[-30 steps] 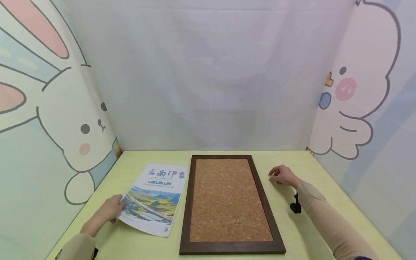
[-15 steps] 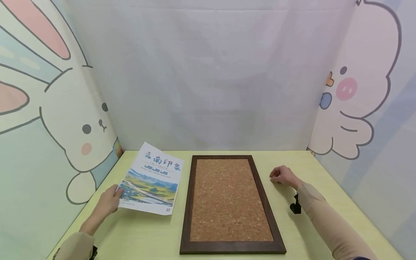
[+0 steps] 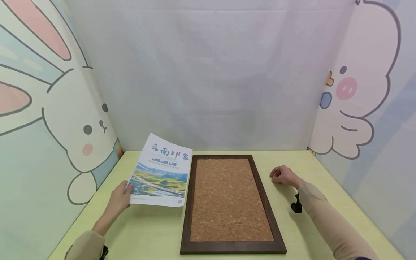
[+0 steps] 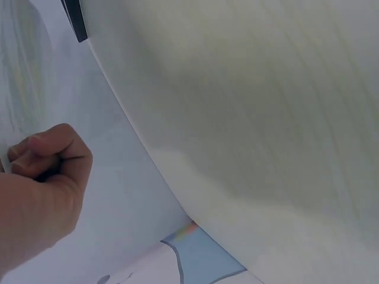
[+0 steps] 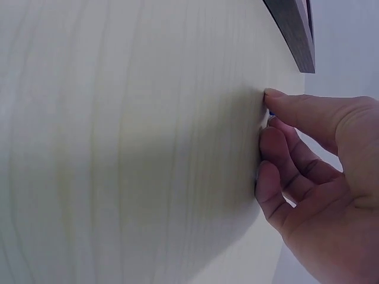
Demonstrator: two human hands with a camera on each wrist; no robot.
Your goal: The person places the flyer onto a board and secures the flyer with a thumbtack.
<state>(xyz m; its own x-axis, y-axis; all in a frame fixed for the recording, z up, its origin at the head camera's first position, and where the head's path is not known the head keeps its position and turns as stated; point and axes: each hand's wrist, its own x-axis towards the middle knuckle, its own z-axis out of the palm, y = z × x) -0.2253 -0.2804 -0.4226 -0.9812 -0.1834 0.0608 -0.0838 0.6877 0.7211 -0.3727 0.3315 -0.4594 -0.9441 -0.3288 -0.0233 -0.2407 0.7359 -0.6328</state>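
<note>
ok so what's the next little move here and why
Probably shift the poster to the right, over the cork board. The left hand grips it by its lower left edge, raised off the table, and in the head view none of it covers the bare cork yet.

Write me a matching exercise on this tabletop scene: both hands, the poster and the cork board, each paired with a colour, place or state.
Things
1. poster
2. cork board
3. left hand
4. right hand

Descriptions
A. to the right of the cork board
B. gripping the poster by its edge
C. white, printed with a colourful landscape
D. brown, dark-framed, lying on the table

Pairs: 1-C, 2-D, 3-B, 4-A
</note>
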